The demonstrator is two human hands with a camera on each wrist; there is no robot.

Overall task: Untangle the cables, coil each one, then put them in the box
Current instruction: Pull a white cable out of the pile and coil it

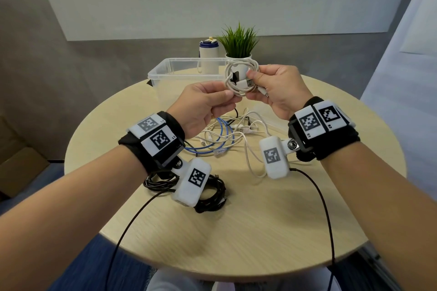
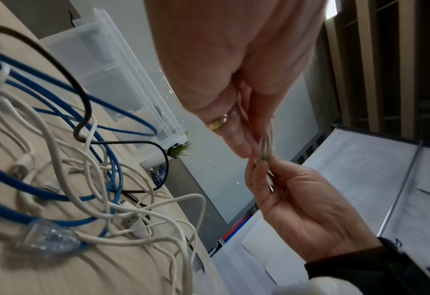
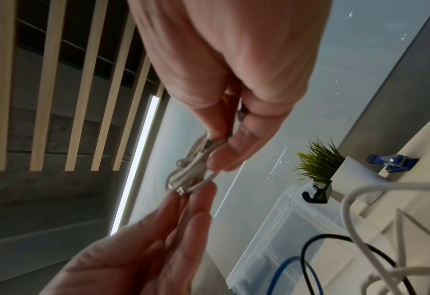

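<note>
A coiled white USB cable (image 1: 238, 78) hangs in the air in front of the clear plastic box (image 1: 165, 69). My left hand (image 1: 208, 104) pinches the coil's lower edge. My right hand (image 1: 272, 85) pinches its right side by the USB plug. From the left wrist view the coil (image 2: 265, 149) shows edge-on between both hands' fingertips. In the right wrist view the coil (image 3: 191, 169) is bunched between the fingers. Below my hands lies a tangle of white cables (image 1: 241, 134), a blue network cable (image 1: 222, 139) and a thin black cable. A coiled black cable (image 1: 212, 194) rests near my left wrist.
A potted green plant (image 1: 238, 42) and a white bottle with a blue cap (image 1: 208, 54) stand behind the box at the back of the round wooden table (image 1: 260, 231). Black camera leads run from both wrists off the table's near edge.
</note>
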